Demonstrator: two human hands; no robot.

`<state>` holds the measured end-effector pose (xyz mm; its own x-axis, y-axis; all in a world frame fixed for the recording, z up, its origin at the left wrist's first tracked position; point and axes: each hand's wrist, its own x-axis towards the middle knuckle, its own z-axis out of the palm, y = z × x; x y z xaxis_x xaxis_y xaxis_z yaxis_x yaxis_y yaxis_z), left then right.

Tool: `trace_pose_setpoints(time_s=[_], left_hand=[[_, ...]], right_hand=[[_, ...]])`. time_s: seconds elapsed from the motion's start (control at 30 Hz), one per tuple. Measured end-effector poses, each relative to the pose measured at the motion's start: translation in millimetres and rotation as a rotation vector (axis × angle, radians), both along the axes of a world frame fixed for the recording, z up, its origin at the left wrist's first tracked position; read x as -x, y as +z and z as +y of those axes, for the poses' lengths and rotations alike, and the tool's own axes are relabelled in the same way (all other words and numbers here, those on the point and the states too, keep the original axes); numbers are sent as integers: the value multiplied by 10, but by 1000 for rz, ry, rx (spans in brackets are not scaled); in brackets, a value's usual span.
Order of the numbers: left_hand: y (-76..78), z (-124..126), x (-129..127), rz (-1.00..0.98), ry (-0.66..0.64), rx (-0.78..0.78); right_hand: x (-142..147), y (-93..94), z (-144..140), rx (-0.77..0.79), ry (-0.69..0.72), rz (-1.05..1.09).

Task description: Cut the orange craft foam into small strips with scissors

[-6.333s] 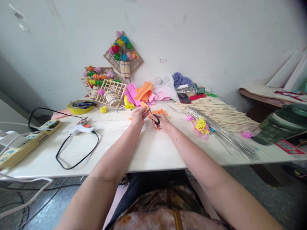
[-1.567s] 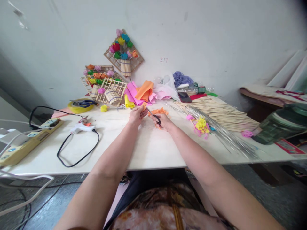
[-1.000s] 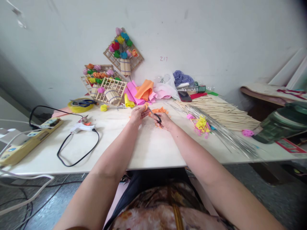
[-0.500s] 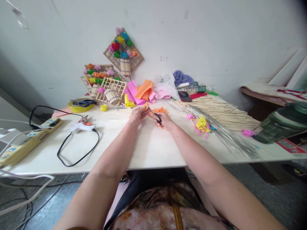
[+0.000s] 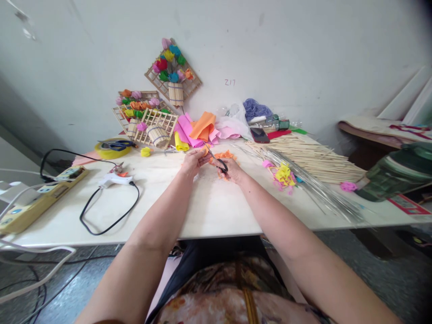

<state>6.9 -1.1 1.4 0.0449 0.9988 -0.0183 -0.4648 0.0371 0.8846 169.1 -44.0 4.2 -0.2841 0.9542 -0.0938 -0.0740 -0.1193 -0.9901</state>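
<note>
In the middle of the table, my left hand (image 5: pixel 195 162) is closed on a small piece of orange crepe paper (image 5: pixel 204 151), partly hidden by the fingers. My right hand (image 5: pixel 231 170) grips black-handled scissors (image 5: pixel 222 165), whose blades point up and left to the orange piece. Whether the blades are parted is too small to tell. Cut orange paper scraps (image 5: pixel 227 155) lie behind and under the right hand. Beyond both hands are folded sheets of orange crepe paper (image 5: pixel 203 127) and pink crepe paper (image 5: pixel 186 128).
Lattice panels with paper flowers (image 5: pixel 173 72) lean on the wall. To the left are a glue gun (image 5: pixel 116 180), a power strip (image 5: pixel 43 195) and blue-handled scissors (image 5: pixel 118 145) on yellow tape. Thin sticks (image 5: pixel 303 157), wires (image 5: pixel 313 191) and a green bottle (image 5: pixel 394 173) occupy the right.
</note>
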Motion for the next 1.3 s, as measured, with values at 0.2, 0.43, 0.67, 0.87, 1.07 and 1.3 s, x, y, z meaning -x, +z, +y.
trace_pose_setpoints(time_s=[0.2,0.43,0.67,0.87,1.07,1.3], left_hand=[[17,-17,-13,7,2,-1],[15,-20,-4,13,-34,-15],[37,-34,-11,14,-13,-4],[30,-29,-6,8,17,13],[-5,-5,11,5,30,5],[-11,6,27,6,11,3]], right_hand=[[13,-3,4,-7,-9,7],[22,-31,38,-4,-9,27],[26,-61,44,-38,-6,23],[21,-45,30,-29,10,21],[18,-32,27,-15,12,9],[30,-77,65,-19,7,9]])
